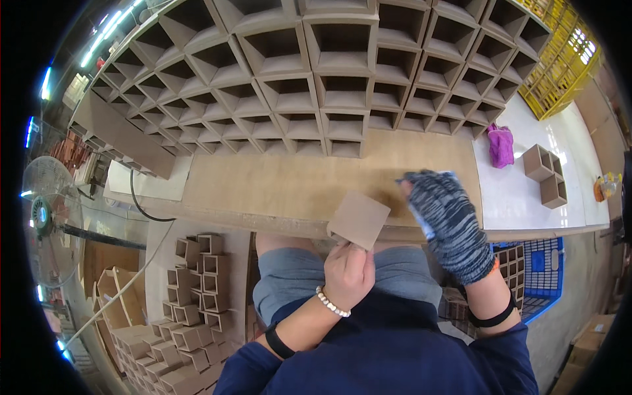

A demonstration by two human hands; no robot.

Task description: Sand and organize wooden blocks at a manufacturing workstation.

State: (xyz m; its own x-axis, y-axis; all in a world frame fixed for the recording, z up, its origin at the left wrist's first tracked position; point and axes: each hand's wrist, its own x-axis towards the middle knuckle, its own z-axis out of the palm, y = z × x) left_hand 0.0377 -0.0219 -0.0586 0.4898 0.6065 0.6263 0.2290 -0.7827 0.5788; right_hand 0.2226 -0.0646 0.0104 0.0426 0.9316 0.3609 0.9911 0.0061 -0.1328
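My left hand [350, 271], bare with a beaded bracelet at the wrist, grips a small brown cardboard box [359, 218] by its near edge. The box is tilted, with one flat square face turned up, over the front edge of the wooden work board [263, 184]. To the right of it, apart from the box, my right hand [447, 220] wears a dark grey striped knit glove. Its fingers curl in over the board, and whatever they may hold is hidden.
Stacked open square boxes [283, 95] form a wall behind the board. On the white tabletop at right lie a purple cloth [500, 146] and several small boxes [546, 172]. More boxes [191, 339] pile up at lower left, near a fan [45, 214]. A blue crate [543, 270] stands at right.
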